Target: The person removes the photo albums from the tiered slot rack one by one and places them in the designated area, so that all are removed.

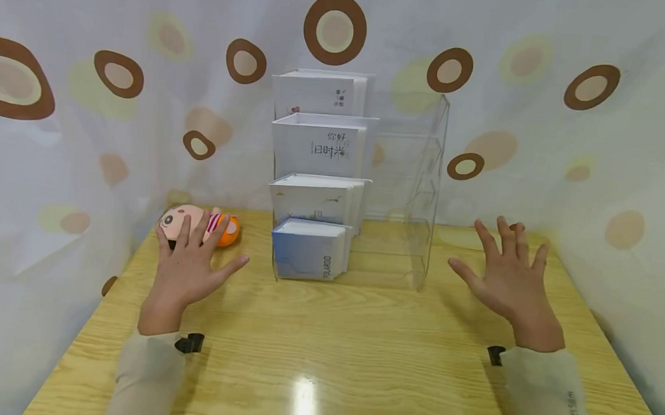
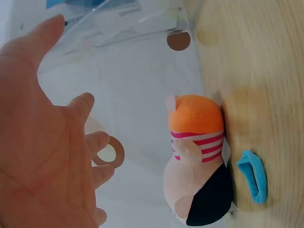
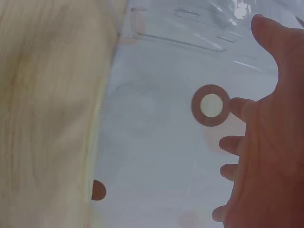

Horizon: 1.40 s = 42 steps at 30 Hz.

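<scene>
My left hand (image 1: 188, 272) is held over the left side of the table with its fingers spread, holding nothing. Just beyond it lies a plush doll (image 1: 228, 231) with an orange bottom and pink-striped middle, partly covered by the fingers in the head view. In the left wrist view a blue fabric loop (image 2: 260, 173) lies beside the doll. A clear tiered rack (image 1: 435, 188) stands at the back centre, holding white card boxes or booklets (image 1: 319, 144) and a blue-and-white one marked POLAROID (image 1: 301, 250). To the rack's right, my right hand (image 1: 510, 285) is spread and holds nothing.
A wooden table (image 1: 325, 334) spreads under both hands. White curtain-like sheeting (image 1: 344, 18) with brown ring patterns hangs behind and along both sides. The rack's left half carries the white pieces, and its transparent right half shows the sheeting behind.
</scene>
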Each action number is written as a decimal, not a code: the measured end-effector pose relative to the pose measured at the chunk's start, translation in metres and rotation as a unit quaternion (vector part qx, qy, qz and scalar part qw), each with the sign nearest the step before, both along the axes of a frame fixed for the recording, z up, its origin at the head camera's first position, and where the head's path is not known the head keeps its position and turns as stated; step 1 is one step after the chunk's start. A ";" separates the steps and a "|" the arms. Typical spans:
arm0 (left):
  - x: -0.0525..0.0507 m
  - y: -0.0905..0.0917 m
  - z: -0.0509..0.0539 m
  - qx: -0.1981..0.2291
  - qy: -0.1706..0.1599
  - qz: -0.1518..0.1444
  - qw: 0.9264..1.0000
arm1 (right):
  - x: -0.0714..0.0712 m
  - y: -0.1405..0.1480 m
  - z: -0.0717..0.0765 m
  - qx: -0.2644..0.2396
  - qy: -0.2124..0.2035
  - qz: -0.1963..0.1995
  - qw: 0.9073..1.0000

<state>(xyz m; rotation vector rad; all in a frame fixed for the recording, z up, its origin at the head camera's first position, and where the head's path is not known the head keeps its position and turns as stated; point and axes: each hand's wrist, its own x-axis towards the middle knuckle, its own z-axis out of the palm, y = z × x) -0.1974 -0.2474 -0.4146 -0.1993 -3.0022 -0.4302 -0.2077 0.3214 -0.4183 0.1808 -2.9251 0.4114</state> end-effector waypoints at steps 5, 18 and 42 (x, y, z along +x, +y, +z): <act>-0.007 0.002 0.000 0.070 -0.009 -0.055 0.996 | 0.008 -0.016 0.023 -0.049 0.036 0.038 0.997; -0.030 0.031 -0.032 0.326 -0.008 -0.134 0.936 | 0.003 -0.123 0.058 -0.228 -0.013 0.196 0.954; -0.037 0.054 -0.054 0.412 -0.118 -0.064 0.901 | -0.036 -0.200 0.012 -0.394 -0.054 0.137 0.907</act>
